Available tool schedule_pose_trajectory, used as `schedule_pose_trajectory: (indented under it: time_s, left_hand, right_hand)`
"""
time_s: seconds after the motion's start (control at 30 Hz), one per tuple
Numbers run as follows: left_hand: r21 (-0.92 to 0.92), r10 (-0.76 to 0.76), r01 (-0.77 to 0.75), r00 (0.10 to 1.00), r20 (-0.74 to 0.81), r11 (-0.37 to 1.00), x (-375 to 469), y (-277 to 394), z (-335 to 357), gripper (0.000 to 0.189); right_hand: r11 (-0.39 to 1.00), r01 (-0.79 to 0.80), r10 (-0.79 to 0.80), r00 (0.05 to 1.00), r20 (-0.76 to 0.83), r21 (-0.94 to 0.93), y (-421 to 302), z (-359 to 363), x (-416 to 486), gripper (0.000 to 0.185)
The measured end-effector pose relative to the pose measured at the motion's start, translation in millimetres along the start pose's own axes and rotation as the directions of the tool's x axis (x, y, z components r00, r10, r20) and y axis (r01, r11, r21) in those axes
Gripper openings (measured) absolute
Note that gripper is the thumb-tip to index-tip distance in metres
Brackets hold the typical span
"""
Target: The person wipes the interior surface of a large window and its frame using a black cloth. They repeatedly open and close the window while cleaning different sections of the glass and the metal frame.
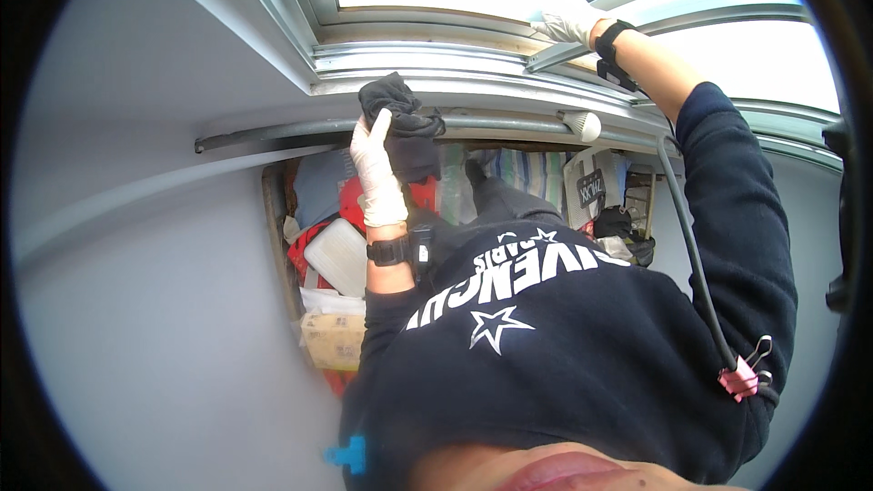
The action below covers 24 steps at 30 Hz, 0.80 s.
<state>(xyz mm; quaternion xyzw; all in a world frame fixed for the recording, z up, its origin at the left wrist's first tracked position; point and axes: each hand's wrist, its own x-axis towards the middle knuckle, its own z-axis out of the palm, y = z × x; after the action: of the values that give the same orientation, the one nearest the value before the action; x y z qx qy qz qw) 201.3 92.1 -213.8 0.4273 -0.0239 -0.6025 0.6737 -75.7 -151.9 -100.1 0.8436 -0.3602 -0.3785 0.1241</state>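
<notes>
My left hand (378, 174), in a thin white glove, grips a bunched dark cloth (402, 109) just below the window track. The cloth hangs in front of a grey metal pipe (481, 122). Up at the window, my right hand (571, 19), also gloved in white, is at the metal edge of a sliding sash (563, 56). Bright light washes out its fingers, so their hold on the sash is not clear. Beneath both arms runs the silvery window track (423, 67).
An LED bulb (583, 125) is beside the pipe. Below lies a metal-framed bed (274, 218) with striped bedding (522, 170), a whitish plastic box (339, 256) and a yellowish package (332, 341). A dark cable (692, 252) runs along my right sleeve to a pink binder clip (740, 380).
</notes>
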Motion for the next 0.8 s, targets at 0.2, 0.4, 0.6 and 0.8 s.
schedule_pose_trajectory:
  time_s: [0.2, 0.4, 0.6, 0.8]
  left_hand:
    - [-0.033, 0.042, -0.045, 0.995, -0.088, 0.998, -6.8, 14.1, -27.3, 0.017]
    - [-0.070, 0.014, -0.029, 0.978, -0.208, 0.997, -9.0, 9.6, -36.9, 0.020]
    - [-0.119, 0.002, -0.015, 0.994, -0.111, 0.993, 2.9, -16.8, -26.8, 0.028]
    - [-0.237, 0.015, -0.040, 0.994, -0.108, 0.971, 5.0, -27.4, -26.8, 0.024]
  right_hand:
    - [0.990, 0.020, -0.024, 0.999, -0.024, -0.140, -1.0, 11.9, 10.0, 0.023]
    - [0.991, 0.071, -0.078, 0.995, -0.062, -0.112, 2.4, 39.1, 17.6, 0.016]
    - [0.989, 0.111, -0.126, 0.978, -0.164, -0.098, 17.9, 63.1, 15.8, 0.015]
    - [0.981, 0.114, -0.080, 0.974, 0.210, -0.156, 14.0, 32.6, 6.5, 0.024]
